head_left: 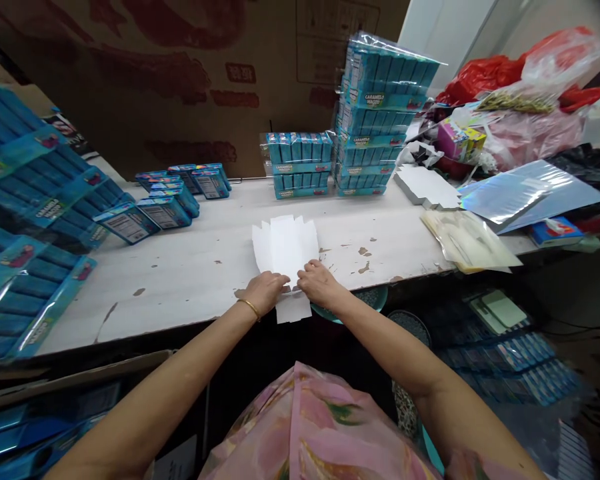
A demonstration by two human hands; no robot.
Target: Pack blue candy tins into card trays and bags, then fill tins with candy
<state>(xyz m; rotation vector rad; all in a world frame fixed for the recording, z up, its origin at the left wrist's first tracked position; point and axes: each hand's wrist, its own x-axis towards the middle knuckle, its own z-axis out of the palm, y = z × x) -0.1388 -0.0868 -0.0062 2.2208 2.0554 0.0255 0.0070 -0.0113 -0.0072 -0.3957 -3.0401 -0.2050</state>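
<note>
A white die-cut carton blank (286, 243) lies on the front part of the white table, its near flap hanging over the edge. My left hand (266, 292) pinches the blank's near left corner, fingers closed on the card; a gold bangle circles that wrist. Closed on the near right corner is my right hand (319, 283), a short gap from the left. Both hands press along the crease between the main panel and the near flap. The undersides of the fingers are hidden.
Wrapped packs of blue boxes (375, 127) are stacked at the back, with more packs (35, 193) at left. Small loose blue boxes (165, 210) stand left of the blank. At right lie a stack of white blanks (427, 187), yellowish sheets (467, 240) and shiny sheets (530, 190).
</note>
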